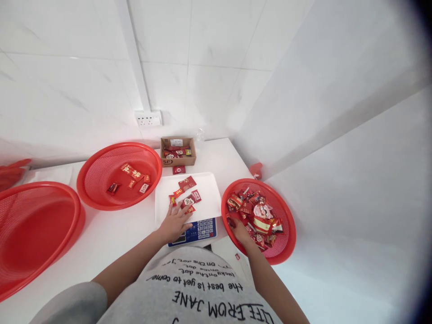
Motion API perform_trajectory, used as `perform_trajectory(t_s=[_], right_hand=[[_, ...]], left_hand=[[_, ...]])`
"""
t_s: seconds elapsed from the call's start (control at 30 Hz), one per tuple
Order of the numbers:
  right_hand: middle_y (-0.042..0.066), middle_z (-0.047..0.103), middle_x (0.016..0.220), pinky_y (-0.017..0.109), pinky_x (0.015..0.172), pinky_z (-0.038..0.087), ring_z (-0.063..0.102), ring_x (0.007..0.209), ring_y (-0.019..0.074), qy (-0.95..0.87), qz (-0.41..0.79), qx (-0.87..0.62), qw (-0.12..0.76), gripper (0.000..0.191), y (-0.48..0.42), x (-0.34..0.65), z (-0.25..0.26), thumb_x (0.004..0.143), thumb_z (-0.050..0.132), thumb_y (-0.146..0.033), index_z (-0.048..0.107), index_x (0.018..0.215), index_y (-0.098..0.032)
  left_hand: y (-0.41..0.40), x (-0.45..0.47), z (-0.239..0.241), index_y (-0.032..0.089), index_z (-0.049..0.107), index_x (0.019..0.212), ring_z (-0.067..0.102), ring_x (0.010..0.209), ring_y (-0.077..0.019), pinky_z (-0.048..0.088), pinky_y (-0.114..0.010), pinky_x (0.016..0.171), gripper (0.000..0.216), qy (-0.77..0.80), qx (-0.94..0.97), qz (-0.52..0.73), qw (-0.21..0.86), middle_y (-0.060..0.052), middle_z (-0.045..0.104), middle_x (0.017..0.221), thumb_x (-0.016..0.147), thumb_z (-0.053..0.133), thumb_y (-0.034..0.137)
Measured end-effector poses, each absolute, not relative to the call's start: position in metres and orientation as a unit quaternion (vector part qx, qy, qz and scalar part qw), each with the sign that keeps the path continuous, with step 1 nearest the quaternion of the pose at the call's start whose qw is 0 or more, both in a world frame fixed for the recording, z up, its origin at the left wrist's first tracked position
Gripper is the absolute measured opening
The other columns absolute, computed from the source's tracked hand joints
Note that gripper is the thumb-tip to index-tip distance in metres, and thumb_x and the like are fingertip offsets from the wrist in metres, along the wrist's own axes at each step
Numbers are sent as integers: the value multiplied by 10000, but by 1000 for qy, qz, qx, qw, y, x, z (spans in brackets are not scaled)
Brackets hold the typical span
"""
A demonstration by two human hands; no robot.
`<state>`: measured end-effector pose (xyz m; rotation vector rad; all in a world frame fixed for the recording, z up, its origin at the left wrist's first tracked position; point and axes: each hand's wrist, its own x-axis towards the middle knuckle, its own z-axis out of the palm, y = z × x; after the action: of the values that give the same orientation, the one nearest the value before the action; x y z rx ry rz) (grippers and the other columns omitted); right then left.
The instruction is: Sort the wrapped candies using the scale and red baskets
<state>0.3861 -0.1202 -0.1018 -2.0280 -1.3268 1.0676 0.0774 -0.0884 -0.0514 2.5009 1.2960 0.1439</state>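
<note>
My left hand (174,223) lies with fingers spread on the white tray (211,193) of a scale, its fingertips touching a few small red snack packets (188,202). Under the tray's near edge shows the scale's blue keypad (202,229). Inside the red mesh basket (289,220) on the right, my right hand (240,231) is closed around a dark red packet (231,222); its fingertips are partly hidden. Many red wrapped packets (261,223) fill the basket around that hand.
Behind the scale stands a small cardboard box (178,161) of packets, with one red packet (178,170) before it. To the left are a red basket (88,180) holding several packets and another red basket (72,211). A wall socket (148,118) is above the table.
</note>
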Motion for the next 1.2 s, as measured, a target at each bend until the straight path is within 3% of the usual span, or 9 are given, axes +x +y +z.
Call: perform_trajectory(t_s=[0.2,0.4,0.6,0.83,1.07,1.2], right_hand=[[49,696,837,333,716,469,631,766,217,-450,422,-751,236,172,-121,383,-85,632,554,-223,616,791,-198],[17,651,665,290,585,412,574,586,172,-464,432,-756,165,151,-123,388,-79,680,518,-312,599,731,-195],[20,642,679,297,614,408,576,653,190,-503,403,-745,170,191,-128,389,-82,697,505,-376,555,648,-198],[39,674,761,309,671,421,598,719,203,-501,424,-730,192,171,-129,387,-80,705,485,-346,567,690,-197],[21,648,659,305,623,410,574,626,194,-459,358,-773,253,270,-126,388,-71,728,467,-454,574,694,-208],[36,637,677,309,647,405,570,671,208,-446,318,-789,279,302,-120,389,-56,728,461,-482,569,703,-201]], left_hand=[[-91,65,-49,272,517,1225,184,1344,-305,133,-583,1064,426,490,853,56,172,4,390,1404,880,359,466],[-87,68,-46,254,528,1217,183,1346,-298,155,-568,1064,415,512,839,54,177,-24,403,1395,872,392,438],[-84,75,-51,241,499,1253,191,1344,-297,159,-549,1067,454,512,844,59,147,-51,388,1404,861,401,448],[-80,76,-57,247,502,1249,212,1339,-285,174,-517,1070,456,512,847,64,126,-50,381,1408,855,406,455],[-76,76,-47,232,491,1253,375,1252,-271,339,-444,1000,457,533,828,78,156,-71,386,1403,863,384,443],[-68,71,-43,218,511,1223,359,1254,-280,335,-451,1013,432,558,808,128,140,-87,404,1379,862,385,420]])
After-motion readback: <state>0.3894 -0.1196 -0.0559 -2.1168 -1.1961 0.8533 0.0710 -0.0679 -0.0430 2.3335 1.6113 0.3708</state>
